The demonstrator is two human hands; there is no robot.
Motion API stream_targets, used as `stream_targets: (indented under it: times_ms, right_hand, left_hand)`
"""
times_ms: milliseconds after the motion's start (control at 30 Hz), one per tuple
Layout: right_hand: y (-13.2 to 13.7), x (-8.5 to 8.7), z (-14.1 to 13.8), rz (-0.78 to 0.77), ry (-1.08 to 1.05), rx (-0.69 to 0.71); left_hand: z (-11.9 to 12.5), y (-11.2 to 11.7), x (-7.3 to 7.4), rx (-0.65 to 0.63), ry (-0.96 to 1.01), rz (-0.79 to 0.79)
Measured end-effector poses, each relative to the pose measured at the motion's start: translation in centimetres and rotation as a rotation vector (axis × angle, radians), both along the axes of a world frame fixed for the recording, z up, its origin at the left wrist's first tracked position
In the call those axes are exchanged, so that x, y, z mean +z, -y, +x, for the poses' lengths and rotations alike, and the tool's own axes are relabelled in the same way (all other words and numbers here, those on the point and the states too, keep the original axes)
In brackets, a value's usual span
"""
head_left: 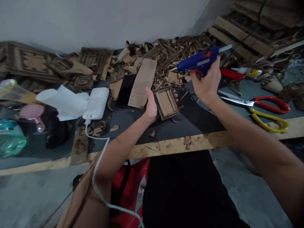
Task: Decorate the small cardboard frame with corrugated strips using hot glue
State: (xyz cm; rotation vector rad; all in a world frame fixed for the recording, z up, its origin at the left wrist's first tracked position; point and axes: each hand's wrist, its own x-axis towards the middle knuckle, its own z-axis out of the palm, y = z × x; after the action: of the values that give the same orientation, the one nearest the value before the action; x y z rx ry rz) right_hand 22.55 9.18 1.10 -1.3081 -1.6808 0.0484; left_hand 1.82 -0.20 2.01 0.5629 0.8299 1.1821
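Note:
My left hand [152, 106] grips a small rectangular cardboard frame [167, 103] with ridged, corrugated edges, thumb on one side and fingertips showing at the other. In my right hand [209, 83] is a blue hot glue gun [199, 61], its metal nozzle pointing left above the cardboard scraps. A white glue stick [225, 48] juts from the gun's back end, and a small red light shows on its body. The nozzle is apart from the frame, higher and to its right. Just left of the frame, a corrugated cardboard strip [143, 83] lies partly over a black phone-like slab [123, 91].
Scissors [251, 103] with red and yellow handles lie at right. A white power bank [96, 103] with a cable [102, 155] sits at left, near white paper [68, 101] and a pink hairbrush-like item [32, 113]. Cardboard scraps [166, 57] pile along the wall.

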Motion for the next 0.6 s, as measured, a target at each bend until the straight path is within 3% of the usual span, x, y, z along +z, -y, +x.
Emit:
stream_targets:
  times_ms: [133, 300, 600]
  right_hand:
    - [-1.2, -0.1, 1.7, -0.022, 0.096, 0.008]
    - [1.1, -0.3, 1.8, -0.106, 0.161, 0.026]
    - [3.1, -0.1, 0.9, -0.044, 0.301, 0.111]
  left_hand:
    - [0.1, 0.0, 0.2, -0.041, 0.006, -0.007]
    - [0.1, -0.2, -0.1, -0.108, 0.001, -0.014]
    - [0.3, -0.2, -0.2, -0.01, -0.023, -0.012]
